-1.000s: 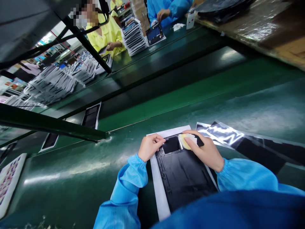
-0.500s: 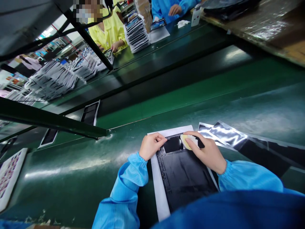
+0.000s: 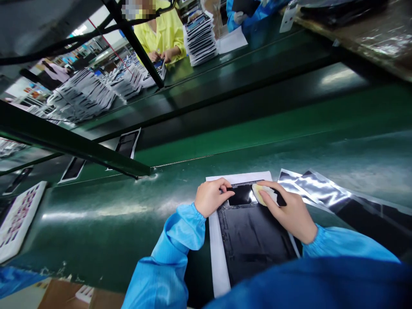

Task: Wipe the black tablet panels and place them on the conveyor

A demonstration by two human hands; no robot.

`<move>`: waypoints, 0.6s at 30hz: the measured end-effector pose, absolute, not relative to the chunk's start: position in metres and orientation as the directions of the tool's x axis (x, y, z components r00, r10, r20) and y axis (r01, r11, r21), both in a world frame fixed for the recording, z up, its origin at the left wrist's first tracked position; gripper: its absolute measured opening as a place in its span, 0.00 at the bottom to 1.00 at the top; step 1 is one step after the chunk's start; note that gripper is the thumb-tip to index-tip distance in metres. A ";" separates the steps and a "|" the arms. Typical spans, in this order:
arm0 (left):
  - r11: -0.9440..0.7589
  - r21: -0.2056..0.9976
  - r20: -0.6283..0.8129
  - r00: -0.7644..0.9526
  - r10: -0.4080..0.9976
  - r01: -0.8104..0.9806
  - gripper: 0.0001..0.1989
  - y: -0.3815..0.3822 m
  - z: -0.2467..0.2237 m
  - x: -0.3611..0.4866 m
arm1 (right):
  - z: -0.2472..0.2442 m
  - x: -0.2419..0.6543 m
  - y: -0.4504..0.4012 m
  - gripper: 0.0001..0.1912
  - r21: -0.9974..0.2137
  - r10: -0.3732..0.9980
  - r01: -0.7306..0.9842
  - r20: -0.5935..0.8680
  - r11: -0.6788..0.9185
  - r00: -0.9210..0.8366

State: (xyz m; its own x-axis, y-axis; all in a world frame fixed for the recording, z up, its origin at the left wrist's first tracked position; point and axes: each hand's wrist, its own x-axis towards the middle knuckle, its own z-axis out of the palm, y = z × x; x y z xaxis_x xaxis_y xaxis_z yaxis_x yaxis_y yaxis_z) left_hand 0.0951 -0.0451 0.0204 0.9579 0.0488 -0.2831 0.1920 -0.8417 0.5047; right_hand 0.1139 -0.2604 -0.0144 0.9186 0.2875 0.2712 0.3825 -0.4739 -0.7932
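Note:
A flat black tablet-like panel (image 3: pixel 254 231) lies on a white sheet (image 3: pixel 219 266) in front of me. Near its top sits a glossy dark rectangle (image 3: pixel 240 195) with a pale outline. My right hand (image 3: pixel 291 210) pinches a pale yellow and white wad (image 3: pixel 262 195), which looks like a sponge or folded wipe, and presses it at the rectangle's right end. At the panel's upper left corner is my left hand (image 3: pixel 212 196), its fingers curled and thumb pointing right. Whatever lies between those fingertips is too small to make out.
Shiny dark film sheets (image 3: pixel 322 189) lie right of the panel on the green bench. A white tray (image 3: pixel 24 219) stands far left. A green metal beam (image 3: pixel 80 150) crosses at left. Beyond the conveyor, co-workers in yellow (image 3: pixel 161 36) and blue sit by piled panels (image 3: pixel 201 38).
My view has shifted, so the scene sits slightly right in the picture. Both my hands stay at the panel's top in nearly the same pose. The co-worker in blue now holds up a dark panel.

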 end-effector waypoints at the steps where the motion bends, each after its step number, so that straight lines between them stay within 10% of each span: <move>1: -0.849 0.492 -0.284 0.957 0.050 0.190 0.06 -0.046 0.021 0.095 | -0.014 0.114 -0.260 0.12 -0.792 0.290 0.383 0.270 -0.474 0.918; 18: -0.885 0.433 -0.276 0.960 0.049 0.169 0.06 -0.049 0.023 0.091 | -0.015 0.113 -0.261 0.13 -0.798 0.283 0.336 0.216 -0.500 0.934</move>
State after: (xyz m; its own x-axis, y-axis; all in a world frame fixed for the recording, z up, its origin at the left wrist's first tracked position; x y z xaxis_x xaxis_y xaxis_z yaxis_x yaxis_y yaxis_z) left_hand 0.0914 -0.0492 0.0233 0.9599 0.0487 -0.2762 0.1695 -0.8855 0.4326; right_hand 0.1134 -0.2613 -0.0148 0.9344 0.2829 0.2164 0.3362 -0.5004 -0.7979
